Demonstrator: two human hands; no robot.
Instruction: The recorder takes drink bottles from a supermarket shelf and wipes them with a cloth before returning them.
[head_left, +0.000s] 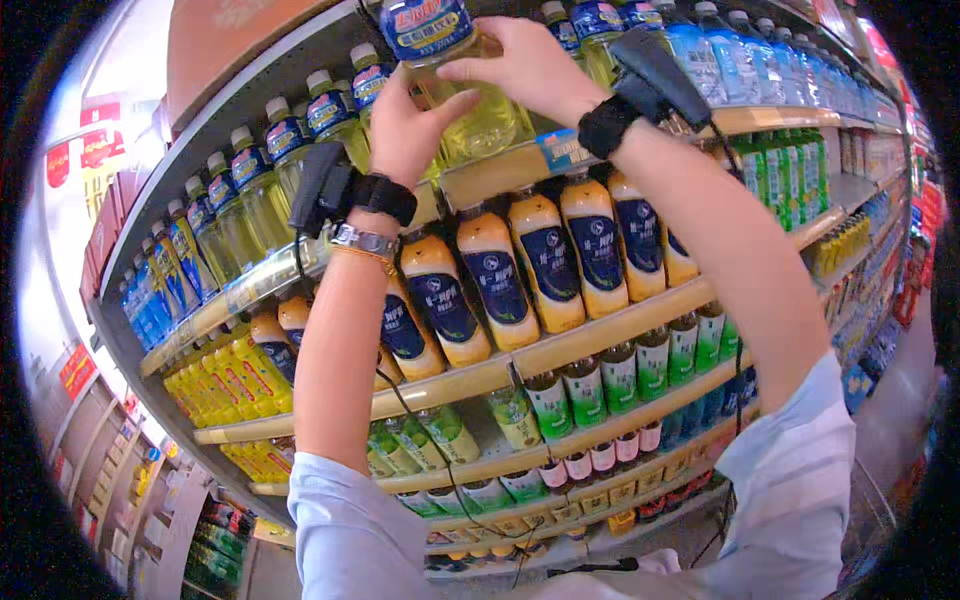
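Note:
A large clear bottle of pale yellow drink (480,126) with a blue label stands at the top shelf's front edge, its top cut off by the picture's upper border. From the left, my left hand (412,125) grips its lower body, thumb across the front and the other fingers partly hidden. My right hand (530,72) grips the other side higher up, just under the label. Matching bottles (288,140) line the shelf to the left. Both wrists carry black strapped devices, and a metal watch (362,240) sits on my left wrist.
Orange bottles with dark labels (545,255) fill the shelf below. Farther down are green-labelled bottles (600,380) and yellow bottles (225,375). Clear blue-tinted water bottles (740,55) stand at the right. Shelf-edge strips (570,335) jut out, and thin black cables hang beside my arms.

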